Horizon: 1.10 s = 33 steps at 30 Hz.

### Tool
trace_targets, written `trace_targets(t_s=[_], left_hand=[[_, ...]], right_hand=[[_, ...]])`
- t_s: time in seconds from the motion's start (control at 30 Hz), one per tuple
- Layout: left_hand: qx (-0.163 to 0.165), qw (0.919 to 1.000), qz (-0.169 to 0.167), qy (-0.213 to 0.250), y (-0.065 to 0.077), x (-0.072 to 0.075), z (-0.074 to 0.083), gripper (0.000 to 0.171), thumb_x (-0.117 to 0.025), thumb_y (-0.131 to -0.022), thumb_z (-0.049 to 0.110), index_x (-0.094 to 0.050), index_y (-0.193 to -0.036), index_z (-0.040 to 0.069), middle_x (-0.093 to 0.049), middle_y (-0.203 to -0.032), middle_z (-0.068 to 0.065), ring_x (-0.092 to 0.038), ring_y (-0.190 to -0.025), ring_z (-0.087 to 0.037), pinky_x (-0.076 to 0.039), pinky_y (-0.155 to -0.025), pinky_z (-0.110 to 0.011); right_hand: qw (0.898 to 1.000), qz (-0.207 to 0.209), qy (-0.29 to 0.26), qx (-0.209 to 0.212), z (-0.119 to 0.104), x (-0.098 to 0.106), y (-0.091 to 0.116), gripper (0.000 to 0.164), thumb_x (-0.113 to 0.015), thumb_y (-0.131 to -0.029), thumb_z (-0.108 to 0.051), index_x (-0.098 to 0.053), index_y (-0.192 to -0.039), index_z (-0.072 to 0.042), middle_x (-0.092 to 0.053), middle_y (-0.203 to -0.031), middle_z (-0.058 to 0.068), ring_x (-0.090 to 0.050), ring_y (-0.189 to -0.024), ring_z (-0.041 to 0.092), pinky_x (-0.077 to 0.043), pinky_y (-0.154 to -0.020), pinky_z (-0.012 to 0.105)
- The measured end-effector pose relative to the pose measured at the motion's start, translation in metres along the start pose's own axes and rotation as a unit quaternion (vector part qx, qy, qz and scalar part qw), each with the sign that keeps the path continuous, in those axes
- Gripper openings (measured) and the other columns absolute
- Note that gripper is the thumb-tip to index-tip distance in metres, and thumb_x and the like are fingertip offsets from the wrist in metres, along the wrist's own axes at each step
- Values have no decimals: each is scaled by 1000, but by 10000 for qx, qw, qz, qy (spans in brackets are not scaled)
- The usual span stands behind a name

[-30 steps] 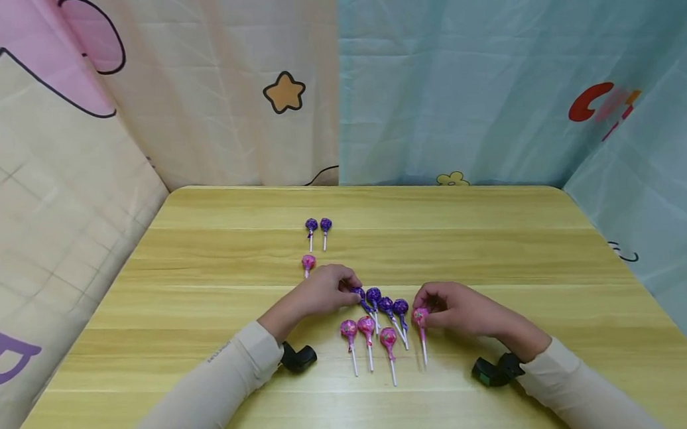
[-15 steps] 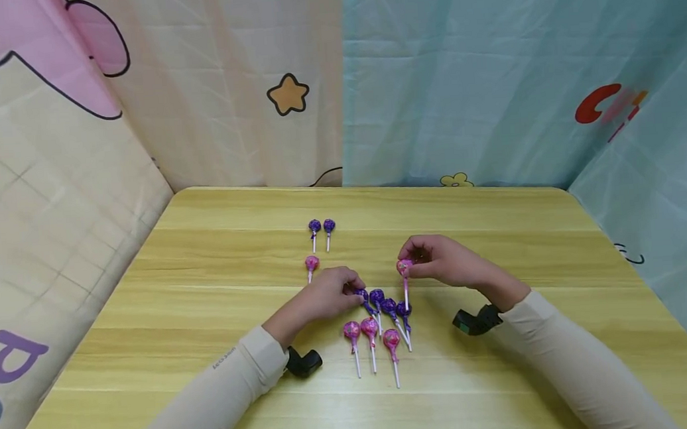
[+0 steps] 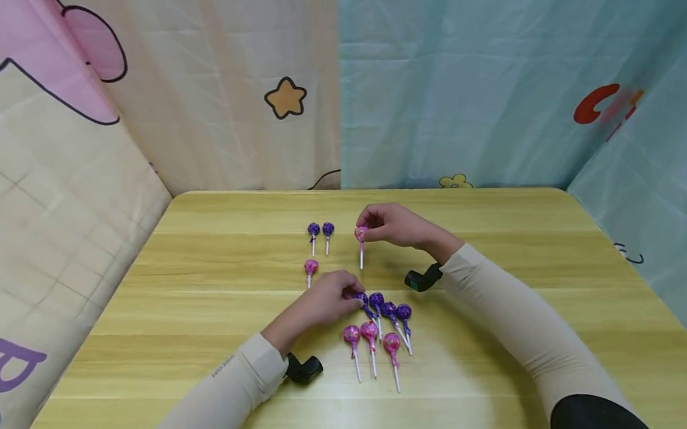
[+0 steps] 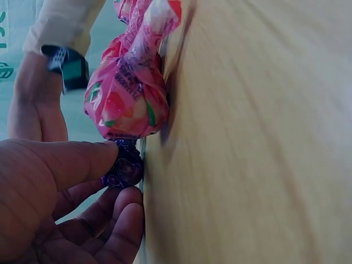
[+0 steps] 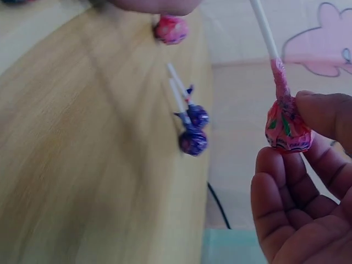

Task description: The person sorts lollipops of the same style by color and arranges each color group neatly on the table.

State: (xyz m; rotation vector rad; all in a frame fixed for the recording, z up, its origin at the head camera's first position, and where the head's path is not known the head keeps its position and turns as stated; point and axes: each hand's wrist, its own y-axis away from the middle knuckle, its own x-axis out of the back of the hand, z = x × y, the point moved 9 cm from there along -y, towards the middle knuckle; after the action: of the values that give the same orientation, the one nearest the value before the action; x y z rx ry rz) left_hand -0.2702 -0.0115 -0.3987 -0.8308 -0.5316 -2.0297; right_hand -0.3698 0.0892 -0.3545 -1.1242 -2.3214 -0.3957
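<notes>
In the head view my right hand [image 3: 395,225] pinches a pink lollipop [image 3: 361,234] by its wrapped head, stick downward, above the far part of the table. The right wrist view shows thumb and fingertips on that wrapped head, off the tabletop. My left hand [image 3: 328,298] pinches the head of a purple lollipop [image 4: 125,168] at the left end of a row. Beside it lie three more purple lollipops [image 3: 389,310]. Three pink lollipops [image 3: 369,331] lie nearer me. Farther back are two purple lollipops [image 3: 328,229] and one pink lollipop [image 3: 311,267], its stick partly hidden.
The wooden table [image 3: 500,230] is bounded by a printed cloth [image 3: 460,87] behind and at both sides. Black wrist cameras [image 3: 422,279] sit at both wrists. A dark round shape [image 3: 597,416] shows on the right sleeve.
My right hand has lifted the pink lollipop from the right of the group and carried it away from me and leftward, near the two far purple ones. My left hand stays in place.
</notes>
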Motion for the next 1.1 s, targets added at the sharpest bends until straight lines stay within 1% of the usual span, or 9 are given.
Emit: trace_targets(t_s=[0.07, 0.17, 0.27, 0.33, 0.47, 0.63, 0.7, 0.87, 1.1], left_hand=[[2, 10000, 14, -20, 1, 0, 0, 14, -72, -90, 10, -70, -103, 5, -63, -91, 1, -59, -83, -12, -51, -78, -29], [-2, 9999, 54, -111, 2, 0, -1, 14, -72, -90, 10, -70, -103, 5, -64, -91, 1, -59, -83, -12, -51, -79, -30], [-36, 9998, 100, -153, 3, 1, -2, 14, -72, -90, 10, -70, -103, 6, -64, -90, 1, -60, -83, -12, -51, -79, -30], [-86, 9998, 116, -133, 4, 0, -2, 13, -72, -90, 9, -70, -103, 5, -65, -90, 1, -60, -83, -12, -52, -79, -30], [-178, 9997, 123, -103, 4, -2, -2, 12, -72, -90, 9, -70, -102, 5, -65, -90, 1, -60, -83, -12, -52, -79, -30], [-164, 9997, 139, -151, 4, -1, -2, 12, -72, -91, 10, -70, -102, 6, -64, -90, 1, -59, -83, -12, -51, -79, -31], [-167, 9996, 143, -157, 4, -1, -1, 11, -72, -91, 10, -70, -102, 6, -63, -90, 1, -59, -83, -13, -51, -79, -31], [-162, 9996, 134, -170, 5, -1, -1, 11, -71, -91, 9, -70, -102, 6, -64, -89, 1, -59, -83, -12, -51, -79, -31], [-192, 9996, 127, -158, 5, -3, -3, 11, -72, -91, 9, -71, -102, 5, -66, -88, 2, -60, -81, -12, -52, -77, -30]], right_hand=[[9999, -70, 140, 32, 1, -7, -13, 11, -68, -95, -16, -65, -104, -9, -67, -98, 4, -58, -89, 19, -47, -80, 34], [9992, -247, 244, 195, 0, -21, -30, 12, -69, -95, -16, -65, -103, -8, -67, -96, 4, -58, -88, 18, -47, -78, 31], [9978, -416, 353, 368, -3, -31, -42, 14, -70, -94, -17, -65, -103, -7, -66, -95, 3, -57, -86, 17, -47, -78, 30], [9971, -465, 429, 412, -4, -35, -46, 14, -70, -94, -17, -65, -102, -7, -65, -94, 3, -56, -85, 18, -47, -76, 30], [9972, -397, 544, 322, -2, -35, -52, 13, -70, -94, -16, -64, -101, -8, -65, -93, 4, -54, -84, 18, -45, -75, 30], [9973, -273, 605, 302, 1, -35, -58, 15, -70, -94, -17, -65, -105, -8, -67, -99, 2, -57, -90, 17, -46, -80, 30], [9966, -296, 686, 341, 1, -38, -59, 15, -70, -94, -19, -66, -104, -8, -67, -98, 2, -57, -90, 16, -47, -81, 29], [9938, -401, 953, 400, 1, -48, -62, 13, -72, -93, -21, -66, -98, -10, -65, -90, 1, -54, -81, 15, -45, -73, 28], [9926, -576, 991, 392, 1, -59, -57, 11, -72, -92, -17, -65, -96, -9, -66, -89, 1, -56, -81, 14, -46, -74, 27]])
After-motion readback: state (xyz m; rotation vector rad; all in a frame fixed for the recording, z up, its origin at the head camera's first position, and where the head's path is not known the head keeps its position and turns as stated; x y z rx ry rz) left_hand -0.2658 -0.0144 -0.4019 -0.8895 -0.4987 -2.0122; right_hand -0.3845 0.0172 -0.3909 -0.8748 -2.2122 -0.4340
